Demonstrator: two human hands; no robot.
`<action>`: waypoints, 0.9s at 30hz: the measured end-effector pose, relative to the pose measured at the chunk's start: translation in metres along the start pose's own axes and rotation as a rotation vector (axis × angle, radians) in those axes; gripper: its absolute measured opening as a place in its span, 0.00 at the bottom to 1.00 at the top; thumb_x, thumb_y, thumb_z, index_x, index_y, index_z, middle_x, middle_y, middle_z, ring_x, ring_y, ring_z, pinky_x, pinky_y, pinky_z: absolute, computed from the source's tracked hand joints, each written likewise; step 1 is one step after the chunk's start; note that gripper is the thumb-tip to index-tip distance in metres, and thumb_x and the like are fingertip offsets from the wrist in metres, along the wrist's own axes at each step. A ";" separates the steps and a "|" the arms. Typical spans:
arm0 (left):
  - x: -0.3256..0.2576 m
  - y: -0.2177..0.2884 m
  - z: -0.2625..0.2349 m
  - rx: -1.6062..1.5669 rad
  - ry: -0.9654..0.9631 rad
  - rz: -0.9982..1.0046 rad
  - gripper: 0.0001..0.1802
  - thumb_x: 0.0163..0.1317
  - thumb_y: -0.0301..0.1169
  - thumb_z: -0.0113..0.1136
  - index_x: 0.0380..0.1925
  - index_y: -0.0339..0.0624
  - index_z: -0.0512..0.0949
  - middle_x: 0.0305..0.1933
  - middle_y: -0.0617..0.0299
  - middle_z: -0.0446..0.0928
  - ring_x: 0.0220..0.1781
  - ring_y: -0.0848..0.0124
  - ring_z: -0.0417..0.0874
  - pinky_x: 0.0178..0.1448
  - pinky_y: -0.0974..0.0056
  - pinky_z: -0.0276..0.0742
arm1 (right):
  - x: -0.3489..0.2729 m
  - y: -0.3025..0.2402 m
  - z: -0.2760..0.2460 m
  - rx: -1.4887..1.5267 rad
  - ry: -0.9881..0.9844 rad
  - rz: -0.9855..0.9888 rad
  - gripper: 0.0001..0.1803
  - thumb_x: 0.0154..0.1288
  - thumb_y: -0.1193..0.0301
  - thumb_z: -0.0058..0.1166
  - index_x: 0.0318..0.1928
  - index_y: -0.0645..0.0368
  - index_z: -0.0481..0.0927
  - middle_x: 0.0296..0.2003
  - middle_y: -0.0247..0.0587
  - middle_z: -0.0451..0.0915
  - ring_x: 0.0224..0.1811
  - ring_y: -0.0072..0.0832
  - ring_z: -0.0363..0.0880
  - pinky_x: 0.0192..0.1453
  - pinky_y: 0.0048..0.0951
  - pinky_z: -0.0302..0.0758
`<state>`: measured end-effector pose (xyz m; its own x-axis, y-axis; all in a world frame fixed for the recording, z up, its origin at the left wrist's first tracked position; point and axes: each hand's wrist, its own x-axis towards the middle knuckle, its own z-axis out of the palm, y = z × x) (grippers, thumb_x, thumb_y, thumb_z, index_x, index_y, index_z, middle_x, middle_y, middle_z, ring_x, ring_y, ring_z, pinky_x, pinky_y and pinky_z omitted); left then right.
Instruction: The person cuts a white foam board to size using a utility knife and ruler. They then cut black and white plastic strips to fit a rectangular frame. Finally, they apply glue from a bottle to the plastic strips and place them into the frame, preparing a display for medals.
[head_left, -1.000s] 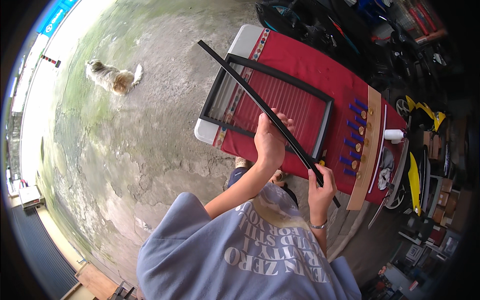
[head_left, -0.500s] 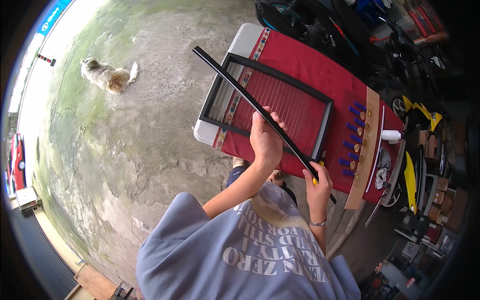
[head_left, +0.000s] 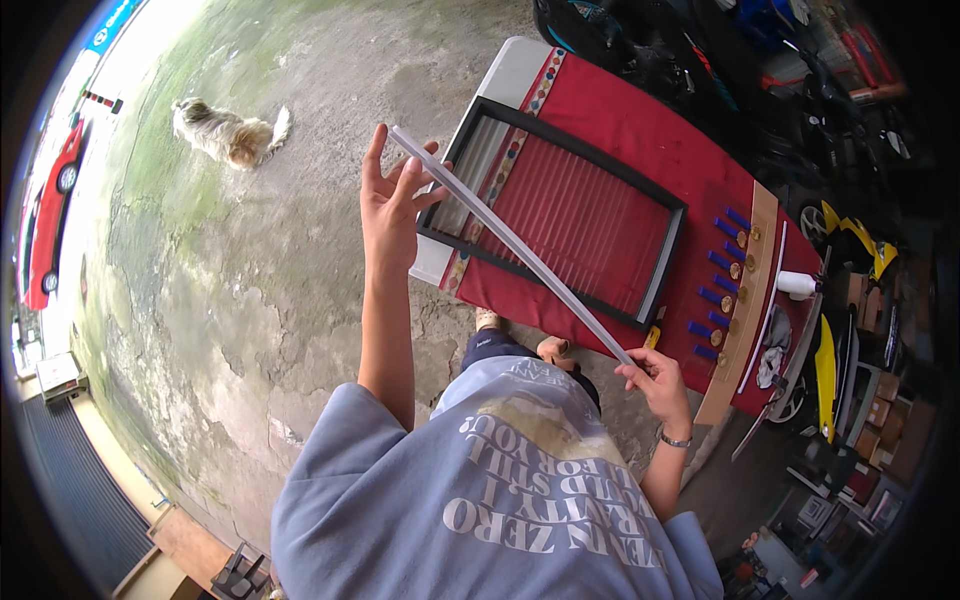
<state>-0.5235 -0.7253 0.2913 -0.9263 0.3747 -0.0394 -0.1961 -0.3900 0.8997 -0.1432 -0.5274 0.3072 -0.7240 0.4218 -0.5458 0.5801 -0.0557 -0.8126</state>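
I note the long strip (head_left: 515, 245) has turned from its dark face to its pale one. My left hand (head_left: 392, 205) supports it with open fingers; my right hand (head_left: 655, 378) pinches its lower end, above the black frame (head_left: 560, 215) on the worktop (head_left: 640, 120).

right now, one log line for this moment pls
left hand: fingers spread, supporting far end of long strip | right hand: pinching near end | strip: held slanted over black frame on red-covered table
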 end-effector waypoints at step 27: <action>-0.025 -0.079 -0.116 0.179 0.470 -0.257 0.32 0.62 0.23 0.67 0.64 0.39 0.65 0.47 0.46 0.83 0.45 0.57 0.88 0.42 0.57 0.88 | 0.013 0.050 -0.002 -0.960 0.310 -0.671 0.22 0.61 0.77 0.62 0.56 0.56 0.77 0.40 0.41 0.78 0.41 0.40 0.81 0.44 0.39 0.78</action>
<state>-0.5221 -0.8019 0.1708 -0.9076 0.0082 -0.4197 -0.4148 -0.1711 0.8937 -0.1234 -0.5230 0.2600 -0.9431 0.3155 0.1050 0.2596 0.8959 -0.3606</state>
